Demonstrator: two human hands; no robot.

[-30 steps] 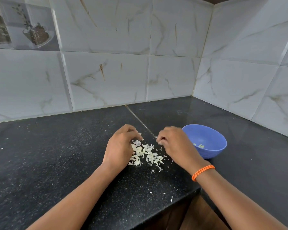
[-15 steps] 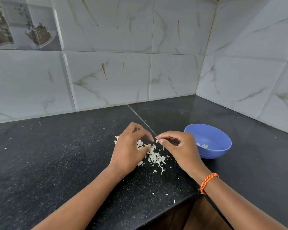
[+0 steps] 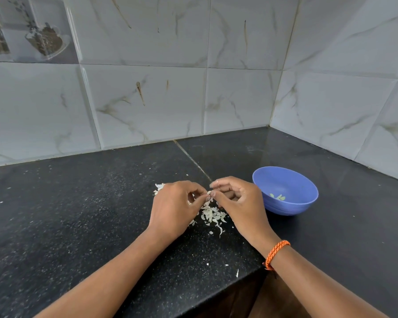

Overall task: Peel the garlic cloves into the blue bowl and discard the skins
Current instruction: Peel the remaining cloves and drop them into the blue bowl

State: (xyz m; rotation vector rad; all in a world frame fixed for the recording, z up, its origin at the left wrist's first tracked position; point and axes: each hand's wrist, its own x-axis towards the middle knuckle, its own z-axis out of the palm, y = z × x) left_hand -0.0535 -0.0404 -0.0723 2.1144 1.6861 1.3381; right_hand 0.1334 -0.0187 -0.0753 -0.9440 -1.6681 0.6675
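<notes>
My left hand [image 3: 175, 207] and my right hand [image 3: 237, 203] meet fingertip to fingertip above the black counter, both pinching one small pale garlic clove [image 3: 209, 194]. Most of the clove is hidden by the fingers. Below the hands lies a heap of whitish garlic skins [image 3: 213, 215], with more skins [image 3: 158, 187] showing past my left knuckles. The blue bowl [image 3: 292, 205] stands just right of my right hand and holds a few pale peeled pieces [image 3: 278, 197].
The black granite counter [image 3: 78, 214] runs into a tiled corner at the back right. Its front edge [image 3: 216, 292] cuts in near my right wrist, with small skin scraps [image 3: 237, 273] close to it. An orange band [image 3: 276, 253] circles my right wrist.
Both hands have lifted off the skin heap and come together. The fingertips now pinch the clove between them, a little further from the pile than before.
</notes>
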